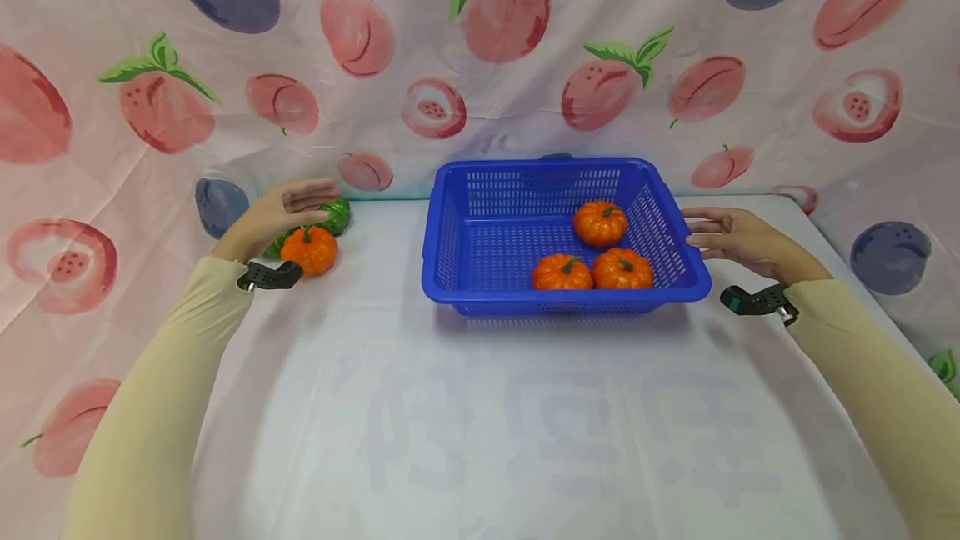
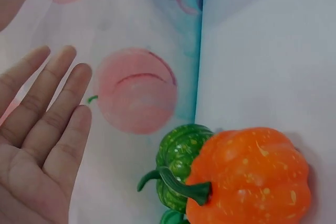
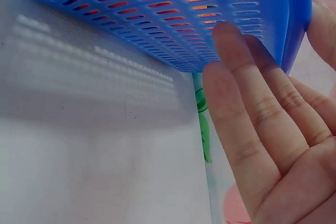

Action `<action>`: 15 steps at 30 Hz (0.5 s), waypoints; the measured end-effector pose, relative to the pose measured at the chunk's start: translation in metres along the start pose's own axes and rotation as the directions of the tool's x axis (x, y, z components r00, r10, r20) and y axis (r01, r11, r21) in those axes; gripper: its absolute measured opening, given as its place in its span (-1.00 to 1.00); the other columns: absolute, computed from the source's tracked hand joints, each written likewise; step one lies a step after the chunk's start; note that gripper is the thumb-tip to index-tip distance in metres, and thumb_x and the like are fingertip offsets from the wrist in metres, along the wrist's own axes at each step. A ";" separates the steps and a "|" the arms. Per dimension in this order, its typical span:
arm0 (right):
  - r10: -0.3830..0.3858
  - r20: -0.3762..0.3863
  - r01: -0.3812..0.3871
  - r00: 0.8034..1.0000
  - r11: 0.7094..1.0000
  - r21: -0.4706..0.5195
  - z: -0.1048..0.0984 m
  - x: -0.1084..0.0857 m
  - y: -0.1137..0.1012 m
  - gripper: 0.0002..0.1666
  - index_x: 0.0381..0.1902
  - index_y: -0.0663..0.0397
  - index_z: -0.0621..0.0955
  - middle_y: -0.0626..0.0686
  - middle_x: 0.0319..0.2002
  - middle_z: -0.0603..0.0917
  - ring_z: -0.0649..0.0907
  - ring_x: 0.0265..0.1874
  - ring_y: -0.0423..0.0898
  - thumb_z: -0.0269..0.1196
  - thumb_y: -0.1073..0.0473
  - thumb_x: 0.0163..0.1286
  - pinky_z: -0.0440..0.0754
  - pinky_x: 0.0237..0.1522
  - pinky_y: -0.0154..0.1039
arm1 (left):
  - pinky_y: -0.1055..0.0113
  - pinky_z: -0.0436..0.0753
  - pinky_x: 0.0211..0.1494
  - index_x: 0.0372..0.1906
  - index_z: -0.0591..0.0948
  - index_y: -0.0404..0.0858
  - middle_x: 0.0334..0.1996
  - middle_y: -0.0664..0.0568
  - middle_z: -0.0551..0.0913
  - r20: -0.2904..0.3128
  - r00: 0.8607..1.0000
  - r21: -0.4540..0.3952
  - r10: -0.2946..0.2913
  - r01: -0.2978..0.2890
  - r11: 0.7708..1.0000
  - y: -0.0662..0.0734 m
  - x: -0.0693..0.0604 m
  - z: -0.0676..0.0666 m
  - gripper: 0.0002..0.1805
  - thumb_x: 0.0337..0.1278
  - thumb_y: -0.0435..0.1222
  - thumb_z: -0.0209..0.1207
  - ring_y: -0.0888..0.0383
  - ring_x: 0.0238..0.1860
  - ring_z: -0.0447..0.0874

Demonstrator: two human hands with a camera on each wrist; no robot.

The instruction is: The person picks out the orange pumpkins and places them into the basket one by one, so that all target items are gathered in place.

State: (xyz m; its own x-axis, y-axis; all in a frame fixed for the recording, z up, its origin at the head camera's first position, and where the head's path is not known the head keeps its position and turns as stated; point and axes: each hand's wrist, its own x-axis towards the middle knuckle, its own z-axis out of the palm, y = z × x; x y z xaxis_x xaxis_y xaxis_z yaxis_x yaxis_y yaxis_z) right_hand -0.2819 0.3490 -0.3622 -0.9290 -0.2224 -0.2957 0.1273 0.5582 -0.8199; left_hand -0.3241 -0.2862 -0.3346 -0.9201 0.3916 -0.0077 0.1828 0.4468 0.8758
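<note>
My left hand (image 1: pixel 288 211) is raised above the left side of the table with its fingers straight and nothing in it. Just below it an orange pumpkin (image 1: pixel 310 251) sits in front of green pumpkins (image 1: pixel 335 216), which it partly covers. In the left wrist view, the orange pumpkin (image 2: pixel 252 177) overlaps a green pumpkin (image 2: pixel 181 153), apart from the fingers. At the right end of a blue plastic basket (image 1: pixel 480 297), my right hand (image 1: pixel 738 238) has its nearly straight fingers against or close beside the outer wall; contact is hard to tell. Three orange pumpkins (image 1: pixel 600 224) lie in the basket's right half.
A white cloth (image 1: pixel 375 407) with faint lettering covers the table. Behind it hangs a fruit-print curtain (image 1: pixel 517 107), and the basket stands near that back edge. Each wrist carries a black camera mount (image 1: pixel 753 301).
</note>
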 end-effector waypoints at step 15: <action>0.007 0.000 -0.007 1.000 1.000 -0.008 0.000 0.000 0.001 -0.12 0.47 0.15 0.04 0.09 0.28 0.46 0.60 -0.19 -0.52 0.17 -0.01 0.36 0.65 0.01 -0.33 | 0.75 0.41 0.11 0.40 0.25 -0.19 0.27 0.16 0.43 -0.075 0.996 0.024 -0.057 0.059 0.998 -0.018 -0.011 -0.005 -0.36 0.25 -0.25 0.14 0.31 0.25 0.41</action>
State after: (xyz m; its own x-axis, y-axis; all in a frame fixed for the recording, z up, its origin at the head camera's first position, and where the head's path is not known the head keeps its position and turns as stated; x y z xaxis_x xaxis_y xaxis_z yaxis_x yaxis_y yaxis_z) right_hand -0.2823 0.3494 -0.3627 -0.9282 -0.2180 -0.3014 0.1311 0.5665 -0.8136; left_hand -0.3192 -0.3028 -0.3481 -0.9524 0.3040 -0.0217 0.1362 0.4881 0.8621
